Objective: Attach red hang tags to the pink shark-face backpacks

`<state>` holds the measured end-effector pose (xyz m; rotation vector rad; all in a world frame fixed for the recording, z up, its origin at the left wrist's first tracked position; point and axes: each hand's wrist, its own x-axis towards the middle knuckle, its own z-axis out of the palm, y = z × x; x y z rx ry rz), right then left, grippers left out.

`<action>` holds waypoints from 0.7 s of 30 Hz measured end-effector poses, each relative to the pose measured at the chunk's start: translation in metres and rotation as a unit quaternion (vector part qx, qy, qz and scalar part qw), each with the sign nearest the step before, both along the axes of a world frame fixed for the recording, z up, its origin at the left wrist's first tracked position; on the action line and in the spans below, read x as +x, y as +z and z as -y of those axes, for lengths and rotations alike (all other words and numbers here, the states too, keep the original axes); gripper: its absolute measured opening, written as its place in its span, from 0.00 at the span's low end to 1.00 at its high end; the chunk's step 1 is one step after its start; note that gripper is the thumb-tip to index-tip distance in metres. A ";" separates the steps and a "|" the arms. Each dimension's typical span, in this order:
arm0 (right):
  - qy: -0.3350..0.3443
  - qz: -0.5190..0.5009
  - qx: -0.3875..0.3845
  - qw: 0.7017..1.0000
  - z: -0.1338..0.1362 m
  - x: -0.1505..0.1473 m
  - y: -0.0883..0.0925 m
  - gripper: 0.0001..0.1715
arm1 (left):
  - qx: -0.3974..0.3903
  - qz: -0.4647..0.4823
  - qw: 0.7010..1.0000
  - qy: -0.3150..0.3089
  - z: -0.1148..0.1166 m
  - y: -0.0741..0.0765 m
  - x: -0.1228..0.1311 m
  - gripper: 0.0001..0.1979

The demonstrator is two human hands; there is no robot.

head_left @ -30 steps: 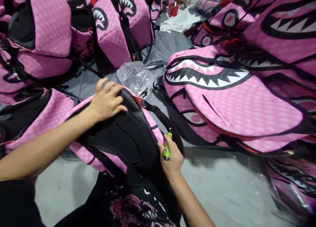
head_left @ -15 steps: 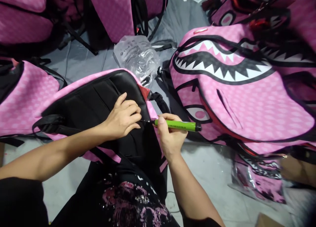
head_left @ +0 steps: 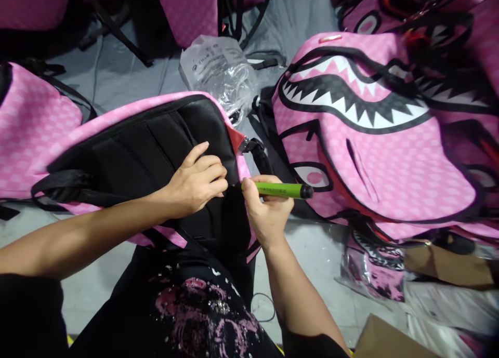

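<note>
The pink backpack [head_left: 148,145] lies across your lap, black padded back panel up. Your left hand [head_left: 197,184] presses on that panel, fingers curled at its edge; whether they pinch anything there can't be told. Your right hand [head_left: 267,215] is clenched on a green pen-shaped tool [head_left: 278,190], tip almost touching those fingertips. With so little gap, a slip could catch your fingers or mar the seam. The shark-mouth backpack [head_left: 370,155] crowds just beside.

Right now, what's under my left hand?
Your left hand rests on the pink backpack's black back panel. Its fingers cover the spot where the tip of the green tool, held in your right hand, points.
</note>
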<state>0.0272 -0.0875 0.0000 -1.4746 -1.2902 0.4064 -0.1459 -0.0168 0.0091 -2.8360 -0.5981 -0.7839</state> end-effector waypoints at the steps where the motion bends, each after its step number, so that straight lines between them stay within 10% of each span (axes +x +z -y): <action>1: -0.001 -0.002 -0.004 1.000 0.000 0.001 0.000 0.09 | -0.002 -0.004 1.000 0.003 0.000 -0.001 0.000 0.06; 21: -0.022 0.076 0.029 0.996 0.001 -0.005 -0.002 0.09 | -0.030 -0.070 0.996 0.050 0.008 -0.001 0.002 0.09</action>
